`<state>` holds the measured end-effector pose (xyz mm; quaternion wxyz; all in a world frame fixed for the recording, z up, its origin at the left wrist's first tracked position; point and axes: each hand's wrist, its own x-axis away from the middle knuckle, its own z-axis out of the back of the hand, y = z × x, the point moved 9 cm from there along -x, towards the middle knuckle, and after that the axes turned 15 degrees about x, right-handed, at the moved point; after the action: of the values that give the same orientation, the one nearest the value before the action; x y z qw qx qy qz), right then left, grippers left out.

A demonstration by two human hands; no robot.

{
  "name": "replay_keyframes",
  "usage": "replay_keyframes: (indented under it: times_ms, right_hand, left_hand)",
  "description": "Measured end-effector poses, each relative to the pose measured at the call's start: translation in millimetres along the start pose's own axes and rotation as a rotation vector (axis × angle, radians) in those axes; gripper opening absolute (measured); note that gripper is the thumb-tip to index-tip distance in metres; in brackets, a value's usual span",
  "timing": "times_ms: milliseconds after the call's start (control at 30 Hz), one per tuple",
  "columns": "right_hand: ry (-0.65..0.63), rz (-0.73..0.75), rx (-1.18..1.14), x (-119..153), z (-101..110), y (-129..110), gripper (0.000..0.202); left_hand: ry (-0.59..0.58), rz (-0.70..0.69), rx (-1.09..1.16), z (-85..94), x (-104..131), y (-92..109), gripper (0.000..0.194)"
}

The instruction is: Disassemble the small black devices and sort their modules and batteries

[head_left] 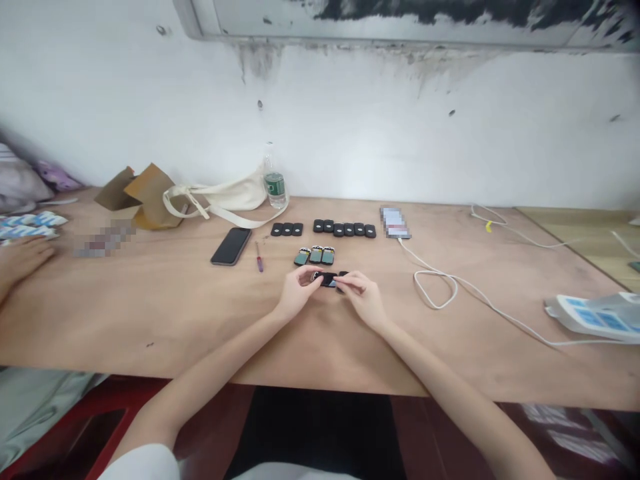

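Near the middle of the wooden table, my left hand pinches the left end of a small black device. My right hand has its fingertips closed at the device's right end, where a small bluish piece shows; another dark piece lies partly hidden under these fingers. Just beyond my hands are three small devices with greenish faces. Farther back sit three black fobs in a row, and to their right a longer row of several black fobs. A small screwdriver lies left of them.
A black phone, cream bag, bottle and brown paper bag are left. On the right are a charging phone, white cable and power strip. Another person's hand rests far left.
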<state>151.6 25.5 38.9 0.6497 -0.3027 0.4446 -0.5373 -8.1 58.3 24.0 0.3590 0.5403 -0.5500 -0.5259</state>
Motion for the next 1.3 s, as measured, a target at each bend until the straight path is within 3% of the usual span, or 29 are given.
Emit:
replay_keyframes:
  times_ms: [367, 667, 1067, 1300]
  right_hand:
    - [0.055, 0.004, 0.163, 0, 3, 7, 0.018]
    - [0.111, -0.072, 0.186, 3, 8, 10, 0.02]
    - [0.144, -0.022, 0.206, 7, 10, 0, 0.021]
    - [0.226, 0.017, 0.287, 8, 17, -7, 0.024]
  left_hand:
    - [-0.09, -0.116, -0.169, -20.3, 15, 14, 0.019]
    - [-0.103, -0.178, -0.166, -22.7, 20, 15, 0.02]
    - [-0.091, -0.1, -0.083, -21.0, 17, 7, 0.019]
    - [-0.056, -0.042, 0.028, -16.0, 11, 0, 0.021]
